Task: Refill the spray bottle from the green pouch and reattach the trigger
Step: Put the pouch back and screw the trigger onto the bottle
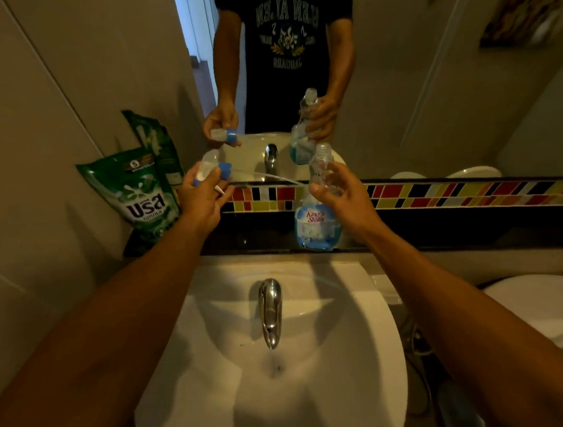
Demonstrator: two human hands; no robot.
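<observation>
A: Standing at the basin (350, 358), what is each hand doing?

B: The left hand (202, 199) has its grip closed around the trigger (212, 168), which is off the bottle; its thin tube (264, 176) slants across toward the bottle's neck. The right hand (342, 192) curls loosely around the upper part of the spray bottle (317, 217), fingers partly bent, thumb against the neck. The bottle stands upright with its mouth uncovered, its base at the dark ledge (441, 232) behind the basin.

A: And the green pouch?

B: The green pouch (135, 193) leans against the left wall on the end of that ledge, just left of the left hand, not touched by either hand. I cannot tell whether its top is open.

A: Anything in the way?

B: The tap (270, 310) sits below and between the two forearms, pointing into the bowl, clear of the bottle. The mirror (397, 72) rises right behind the bottle, above a strip of coloured tiles (472, 193). A toilet lid (546, 308) shows at the right edge.

A: Count them for me.

B: One pouch, one bottle, one trigger, one tap, one basin, two hands. The mirror doubles the pouch, the bottle, the trigger, the tap and both hands as reflections.
</observation>
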